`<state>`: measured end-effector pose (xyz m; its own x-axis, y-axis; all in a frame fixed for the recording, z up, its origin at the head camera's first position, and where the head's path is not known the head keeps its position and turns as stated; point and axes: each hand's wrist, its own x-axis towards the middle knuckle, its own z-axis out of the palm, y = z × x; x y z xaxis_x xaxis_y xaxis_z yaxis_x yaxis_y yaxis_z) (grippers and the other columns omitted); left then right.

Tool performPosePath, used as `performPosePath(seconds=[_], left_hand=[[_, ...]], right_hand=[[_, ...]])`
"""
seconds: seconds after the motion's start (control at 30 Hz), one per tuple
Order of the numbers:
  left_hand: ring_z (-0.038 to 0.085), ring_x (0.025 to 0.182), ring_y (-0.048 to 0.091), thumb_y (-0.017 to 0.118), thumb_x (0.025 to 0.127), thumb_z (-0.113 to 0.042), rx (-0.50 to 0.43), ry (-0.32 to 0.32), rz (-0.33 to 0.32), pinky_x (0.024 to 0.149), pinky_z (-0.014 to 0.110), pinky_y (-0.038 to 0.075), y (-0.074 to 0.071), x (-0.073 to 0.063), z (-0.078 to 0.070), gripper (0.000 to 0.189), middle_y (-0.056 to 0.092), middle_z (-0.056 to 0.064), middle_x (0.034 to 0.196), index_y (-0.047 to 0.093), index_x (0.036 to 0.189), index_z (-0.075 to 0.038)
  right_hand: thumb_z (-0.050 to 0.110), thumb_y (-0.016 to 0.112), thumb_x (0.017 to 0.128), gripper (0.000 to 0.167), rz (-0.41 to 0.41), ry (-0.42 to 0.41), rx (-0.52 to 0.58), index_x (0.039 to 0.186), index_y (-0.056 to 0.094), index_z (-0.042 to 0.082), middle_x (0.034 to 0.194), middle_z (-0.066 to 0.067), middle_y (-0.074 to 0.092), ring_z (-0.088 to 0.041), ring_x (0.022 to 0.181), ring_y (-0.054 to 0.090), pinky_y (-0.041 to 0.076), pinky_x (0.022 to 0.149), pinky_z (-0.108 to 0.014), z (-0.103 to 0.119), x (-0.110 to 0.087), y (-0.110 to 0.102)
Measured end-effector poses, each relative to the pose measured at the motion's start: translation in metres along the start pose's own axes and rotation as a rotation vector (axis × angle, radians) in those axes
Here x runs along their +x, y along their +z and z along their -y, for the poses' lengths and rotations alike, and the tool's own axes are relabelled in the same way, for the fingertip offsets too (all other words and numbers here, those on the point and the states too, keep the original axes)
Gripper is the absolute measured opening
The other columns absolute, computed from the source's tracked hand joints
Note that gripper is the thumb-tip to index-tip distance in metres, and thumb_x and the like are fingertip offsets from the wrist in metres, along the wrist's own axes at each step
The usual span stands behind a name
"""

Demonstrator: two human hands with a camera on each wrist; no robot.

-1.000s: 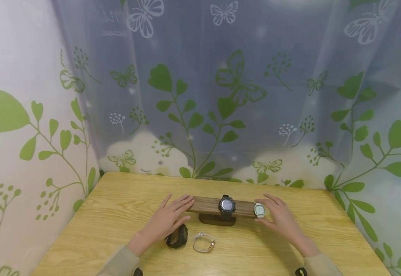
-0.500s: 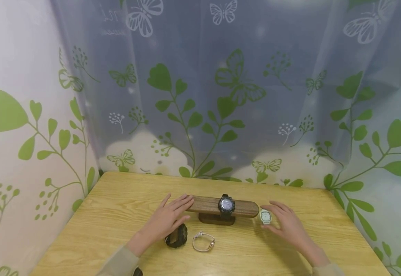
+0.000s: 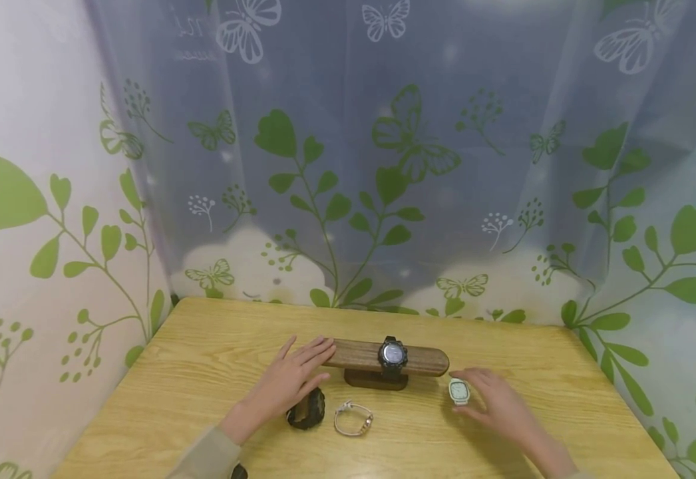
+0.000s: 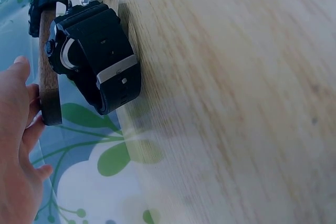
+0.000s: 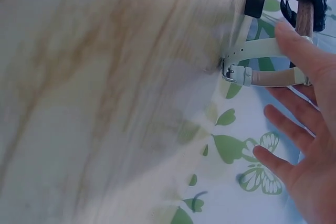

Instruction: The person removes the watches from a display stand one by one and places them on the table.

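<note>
My left hand point(image 3: 291, 379) rests straight fingers on the left end of a dark wooden watch stand point(image 3: 348, 355). A black digital watch point(image 3: 393, 354) sits round the stand's bar, right of its middle. Just beyond the bar's right end, my right hand point(image 3: 498, 404) pinches a pale green watch point(image 3: 458, 391) with a squarish face between thumb and fingers. Its buckled strap point(image 5: 257, 51) forms a loop, low over the table in the right wrist view. Another black watch point(image 4: 107, 45), strap fastened, stands on the table beside my left hand.
A slim white bracelet-like watch point(image 3: 368, 424) lies looped on the table in front of the stand. The wooden table point(image 3: 228, 332) meets a curtain point(image 3: 336, 199) printed with leaves and butterflies along its back edge and sides.
My right hand has slid the pale green watch off the stand's right end, then brought it slightly down toward the table's front. My left hand has stayed on the stand.
</note>
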<state>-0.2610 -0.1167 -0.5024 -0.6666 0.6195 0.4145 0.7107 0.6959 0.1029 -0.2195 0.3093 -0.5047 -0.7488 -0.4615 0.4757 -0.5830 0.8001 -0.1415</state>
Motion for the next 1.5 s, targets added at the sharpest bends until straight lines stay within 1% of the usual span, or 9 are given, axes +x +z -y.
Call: performPosePath(seconds=[0.1, 0.27, 0.5, 0.57, 0.73, 0.9, 1.1, 1.33, 1.5], left_hand=[[0.019, 0.147, 0.039, 0.051, 0.105, -0.042, 0.002, -0.001, -0.004, 0.121, 0.06, 0.024, 0.0, 0.0, 0.0, 0.056, 0.044, 0.001, 0.158, 0.045, 0.154, -0.015], [0.019, 0.147, 0.039, 0.06, 0.102, -0.035, 0.007, -0.001, -0.009, 0.121, 0.06, 0.024, 0.0, 0.0, -0.001, 0.057, 0.044, 0.001, 0.158, 0.046, 0.154, -0.015], [0.019, 0.147, 0.039, 0.048, 0.106, -0.045, 0.012, 0.002, -0.009, 0.121, 0.06, 0.024, -0.001, 0.0, -0.001, 0.056, 0.044, 0.002, 0.158, 0.046, 0.154, -0.014], [0.019, 0.147, 0.039, 0.047, 0.106, -0.045, 0.015, 0.0, -0.006, 0.121, 0.06, 0.024, -0.001, 0.0, -0.001, 0.056, 0.044, 0.002, 0.158, 0.046, 0.154, -0.015], [0.019, 0.147, 0.038, 0.055, 0.104, -0.039, 0.016, -0.005, 0.005, 0.121, 0.06, 0.023, -0.001, 0.001, -0.001, 0.056, 0.043, 0.002, 0.158, 0.045, 0.154, -0.015], [0.02, 0.147, 0.039, 0.062, 0.101, -0.033, 0.007, -0.007, 0.007, 0.121, 0.06, 0.023, -0.001, 0.001, -0.002, 0.058, 0.044, 0.003, 0.158, 0.045, 0.154, -0.014], [0.021, 0.146, 0.04, 0.063, 0.101, -0.032, 0.011, -0.003, 0.0, 0.12, 0.061, 0.025, -0.001, 0.001, -0.002, 0.059, 0.044, 0.003, 0.158, 0.046, 0.154, -0.014], [0.021, 0.147, 0.038, 0.061, 0.102, -0.033, 0.003, -0.001, 0.002, 0.121, 0.06, 0.022, 0.0, 0.001, -0.002, 0.058, 0.043, 0.003, 0.158, 0.044, 0.154, -0.014], [0.021, 0.147, 0.038, 0.061, 0.102, -0.033, 0.011, 0.001, -0.003, 0.122, 0.06, 0.022, 0.0, 0.0, -0.002, 0.059, 0.043, 0.003, 0.158, 0.045, 0.154, -0.014]], right_hand=[[0.031, 0.09, 0.073, 0.063, 0.025, 0.014, 0.002, 0.127, 0.067, 0.009, 0.118, -0.009, 0.071, -0.034, 0.107, 0.068, 0.056, 0.09, -0.058, 0.006, -0.001, 0.0], [0.033, 0.09, 0.072, 0.062, 0.033, -0.023, 0.002, 0.126, 0.068, 0.01, 0.118, -0.007, 0.072, -0.028, 0.103, 0.069, 0.059, 0.086, -0.052, 0.016, 0.001, -0.001], [0.036, 0.087, 0.076, 0.059, 0.081, -0.067, 0.026, 0.125, 0.068, 0.01, 0.118, -0.006, 0.071, -0.026, 0.104, 0.069, 0.059, 0.087, -0.05, 0.03, 0.006, 0.001], [0.037, 0.086, 0.077, 0.057, 0.099, -0.075, 0.04, 0.125, 0.068, 0.011, 0.118, -0.005, 0.071, -0.026, 0.103, 0.069, 0.059, 0.087, -0.05, 0.034, 0.009, 0.004], [0.041, 0.084, 0.08, 0.056, 0.156, -0.074, 0.067, 0.126, 0.067, 0.014, 0.118, -0.003, 0.07, -0.025, 0.103, 0.069, 0.059, 0.087, -0.048, 0.043, 0.016, 0.009], [0.044, 0.083, 0.079, 0.058, 0.187, -0.1, 0.062, 0.126, 0.067, 0.014, 0.116, 0.0, 0.07, -0.022, 0.101, 0.069, 0.059, 0.086, -0.045, 0.051, 0.023, 0.015], [0.044, 0.084, 0.077, 0.058, 0.238, -0.127, 0.064, 0.124, 0.068, 0.014, 0.113, 0.002, 0.07, -0.019, 0.099, 0.067, 0.059, 0.084, -0.043, 0.059, 0.029, 0.02], [0.049, 0.082, 0.077, 0.057, 0.259, -0.152, 0.059, 0.122, 0.07, 0.016, 0.115, 0.004, 0.07, -0.021, 0.104, 0.066, 0.058, 0.088, -0.046, 0.065, 0.03, 0.026], [0.054, 0.078, 0.078, 0.058, 0.303, -0.144, 0.079, 0.122, 0.07, 0.018, 0.115, 0.006, 0.069, -0.021, 0.106, 0.064, 0.057, 0.09, -0.047, 0.068, 0.032, 0.028]])
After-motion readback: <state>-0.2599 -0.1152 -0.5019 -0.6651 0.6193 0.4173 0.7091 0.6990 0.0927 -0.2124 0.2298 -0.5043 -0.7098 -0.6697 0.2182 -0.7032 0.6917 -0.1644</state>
